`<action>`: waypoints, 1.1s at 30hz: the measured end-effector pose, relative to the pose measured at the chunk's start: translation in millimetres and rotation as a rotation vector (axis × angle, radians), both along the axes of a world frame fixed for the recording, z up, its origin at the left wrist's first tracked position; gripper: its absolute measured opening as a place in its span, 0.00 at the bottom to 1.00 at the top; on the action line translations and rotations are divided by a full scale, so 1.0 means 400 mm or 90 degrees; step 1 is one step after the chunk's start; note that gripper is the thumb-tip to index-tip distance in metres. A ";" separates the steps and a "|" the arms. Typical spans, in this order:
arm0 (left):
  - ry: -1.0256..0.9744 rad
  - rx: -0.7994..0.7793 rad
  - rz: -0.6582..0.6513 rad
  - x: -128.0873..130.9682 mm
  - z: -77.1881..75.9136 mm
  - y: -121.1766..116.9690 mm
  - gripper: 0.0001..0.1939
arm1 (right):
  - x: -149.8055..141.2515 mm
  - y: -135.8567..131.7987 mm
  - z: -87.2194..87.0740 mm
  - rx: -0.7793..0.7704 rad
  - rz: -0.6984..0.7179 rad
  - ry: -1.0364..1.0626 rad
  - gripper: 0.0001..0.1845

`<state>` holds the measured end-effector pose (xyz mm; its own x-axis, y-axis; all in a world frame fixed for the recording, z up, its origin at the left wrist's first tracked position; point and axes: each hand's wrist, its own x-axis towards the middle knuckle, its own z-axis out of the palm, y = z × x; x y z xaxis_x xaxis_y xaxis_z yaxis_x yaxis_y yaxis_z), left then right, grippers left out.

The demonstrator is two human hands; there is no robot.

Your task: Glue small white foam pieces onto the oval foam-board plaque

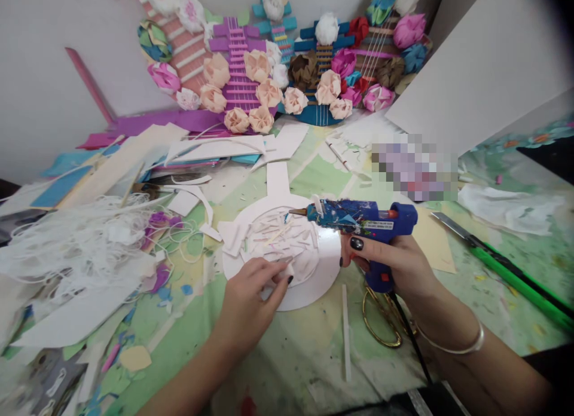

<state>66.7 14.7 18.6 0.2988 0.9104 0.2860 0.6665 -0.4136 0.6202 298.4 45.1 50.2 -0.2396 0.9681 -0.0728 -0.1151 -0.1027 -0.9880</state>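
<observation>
Glue gun [381,217], blue with a dark worn nozzle, sits in the right hand [410,257], whose fingers wrap the grip while the thumb lies along the near side. Its tip points left over the upper part of a white guitar-shaped cutout [325,284] lying on the green patterned table cover [179,326] — whether the nozzle touches anything there I cannot tell. Left hand [249,290] is nearly closed, thumb and fingertips pinching a small white piece [290,271] above the cutout's lower edge. Short white strips [287,239] lie crisscrossed within the round middle of the body, and the neck [278,180] runs away from the person. A silver bangle [480,338] circles the right wrist. Below the glue gun are gold scissor handles [389,344], with a loose white strip [345,332] just left of them; a green utility knife [506,266] lies farther right, blade showing. Tangled white string [85,236] heaps at the left among paper scraps. Behind, a purple guitar model [242,93] with peach paper flowers [258,65] leans beside a blue guitar model [309,115] — both upright near the wall.
</observation>
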 end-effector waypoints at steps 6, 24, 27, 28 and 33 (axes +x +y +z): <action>0.110 0.153 -0.051 0.007 -0.042 -0.004 0.11 | -0.002 0.000 0.002 -0.004 0.000 -0.002 0.12; 0.291 0.284 -0.119 0.006 -0.028 0.001 0.13 | -0.002 -0.005 0.005 -0.002 -0.004 0.004 0.12; 0.344 0.292 -0.140 0.005 -0.021 -0.002 0.16 | -0.002 -0.005 0.004 0.001 -0.005 -0.006 0.12; 0.343 0.296 -0.143 0.005 -0.019 -0.004 0.16 | -0.001 -0.005 0.003 -0.001 -0.007 -0.011 0.13; 0.291 0.323 -0.164 0.004 -0.010 -0.014 0.14 | 0.002 -0.006 0.000 -0.017 -0.013 -0.017 0.14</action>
<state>68.3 9.1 14.6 0.6767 0.5832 0.4493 0.6553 -0.7554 -0.0064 299.0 42.7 50.2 -0.2180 0.9704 -0.1040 -0.0910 -0.1263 -0.9878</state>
